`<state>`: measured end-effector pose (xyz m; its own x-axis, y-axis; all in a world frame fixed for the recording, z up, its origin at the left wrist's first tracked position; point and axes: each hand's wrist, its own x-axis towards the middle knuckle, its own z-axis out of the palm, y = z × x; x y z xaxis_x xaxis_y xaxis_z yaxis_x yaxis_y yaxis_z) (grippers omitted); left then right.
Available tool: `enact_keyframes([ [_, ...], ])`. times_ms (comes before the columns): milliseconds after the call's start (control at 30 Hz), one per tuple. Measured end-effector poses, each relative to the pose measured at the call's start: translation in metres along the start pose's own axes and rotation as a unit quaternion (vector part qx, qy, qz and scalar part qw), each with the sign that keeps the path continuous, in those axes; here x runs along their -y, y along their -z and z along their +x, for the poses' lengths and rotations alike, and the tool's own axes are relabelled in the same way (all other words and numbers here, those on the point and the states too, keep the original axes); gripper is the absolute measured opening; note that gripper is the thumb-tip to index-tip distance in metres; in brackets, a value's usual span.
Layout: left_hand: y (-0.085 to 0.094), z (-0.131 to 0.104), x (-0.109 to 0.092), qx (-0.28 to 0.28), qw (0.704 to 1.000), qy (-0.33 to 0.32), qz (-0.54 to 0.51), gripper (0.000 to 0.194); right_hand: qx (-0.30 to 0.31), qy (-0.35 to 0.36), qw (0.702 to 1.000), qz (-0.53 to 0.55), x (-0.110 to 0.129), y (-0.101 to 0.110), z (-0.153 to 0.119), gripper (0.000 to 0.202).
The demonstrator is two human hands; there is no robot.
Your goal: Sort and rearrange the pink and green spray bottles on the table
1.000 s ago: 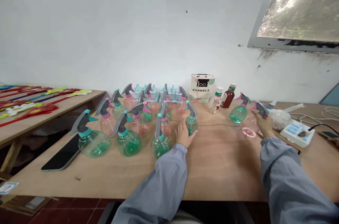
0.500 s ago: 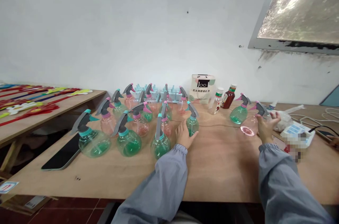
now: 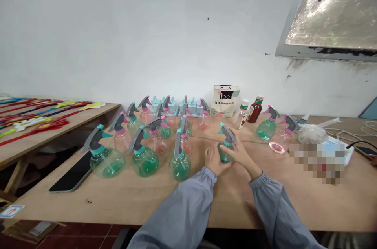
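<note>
A green spray bottle (image 3: 226, 137) with a grey and teal trigger head is between my two hands in the middle of the table. My left hand (image 3: 215, 162) curls round its lower left side, thumb across the front. From the right, my right hand (image 3: 240, 154) grips it just below the head, partly covering the body. To the left stand several more spray bottles in rows, green ones such as the front green bottle (image 3: 180, 166) and pink ones such as the pink bottle (image 3: 157, 141). On the right are another green bottle (image 3: 266, 128) and a tilted pink bottle (image 3: 281, 140).
Light blue racks (image 3: 191, 108) stand behind the rows. A paper bag (image 3: 225, 109), a clear bottle (image 3: 240, 115) and a brown bottle (image 3: 255, 110) are near the wall. A phone (image 3: 70, 174) lies at left; a plastic bag (image 3: 312, 134) and cables are at right.
My right hand has come left from beside the tilted pink bottle to the green spray bottle. That bottle, with my left hand, has shifted right, away from the rows.
</note>
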<state>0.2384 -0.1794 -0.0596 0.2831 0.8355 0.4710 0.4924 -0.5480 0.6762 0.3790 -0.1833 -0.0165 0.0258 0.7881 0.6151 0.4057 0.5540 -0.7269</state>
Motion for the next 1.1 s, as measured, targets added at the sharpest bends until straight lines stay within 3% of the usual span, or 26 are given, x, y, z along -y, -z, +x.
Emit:
enact_keyframes([
  [100, -0.001, -0.002, 0.003, 0.052, 0.996, -0.065, -0.037, 0.095, -0.030, -0.051, 0.998, 0.028, -0.004, -0.002, 0.005, 0.059],
  [167, -0.002, 0.002, 0.005, 0.038, 0.992, -0.079, -0.087, 0.076, -0.029, -0.073, 0.996, 0.044, -0.007, 0.004, 0.005, 0.048],
  [267, -0.002, 0.026, 0.002, -0.100, 0.988, -0.003, -0.117, 0.044, -0.053, -0.065, 0.995, 0.058, -0.006, 0.016, 0.005, 0.043],
  [367, 0.000, 0.069, -0.008, -0.212, 0.968, 0.122, -0.062, 0.039, -0.102, -0.063, 0.990, 0.073, 0.007, 0.028, 0.004, 0.047],
  [467, 0.007, 0.119, -0.013, -0.200, 0.958, 0.206, -0.009, 0.046, -0.123, -0.084, 0.980, 0.128, 0.027, 0.038, 0.002, 0.050],
  [600, 0.025, 0.167, -0.008, -0.170, 0.965, 0.201, 0.007, 0.044, -0.086, -0.092, 0.968, 0.218, 0.043, 0.047, -0.009, 0.044],
  [700, 0.033, 0.181, -0.002, -0.149, 0.971, 0.184, 0.019, 0.039, -0.055, -0.104, 0.958, 0.263, 0.047, 0.047, -0.016, 0.034],
  [867, 0.025, 0.159, 0.000, -0.169, 0.974, 0.125, 0.085, 0.035, -0.007, -0.124, 0.942, 0.312, 0.066, 0.037, -0.013, 0.030],
  [1000, 0.011, 0.111, -0.001, -0.152, 0.982, 0.031, 0.111, 0.029, 0.071, -0.154, 0.930, 0.327, 0.090, 0.025, -0.003, 0.041],
  [1100, 0.007, 0.075, 0.001, -0.135, 0.983, 0.014, 0.122, 0.021, 0.102, -0.164, 0.925, 0.327, 0.103, 0.015, 0.004, 0.045],
])
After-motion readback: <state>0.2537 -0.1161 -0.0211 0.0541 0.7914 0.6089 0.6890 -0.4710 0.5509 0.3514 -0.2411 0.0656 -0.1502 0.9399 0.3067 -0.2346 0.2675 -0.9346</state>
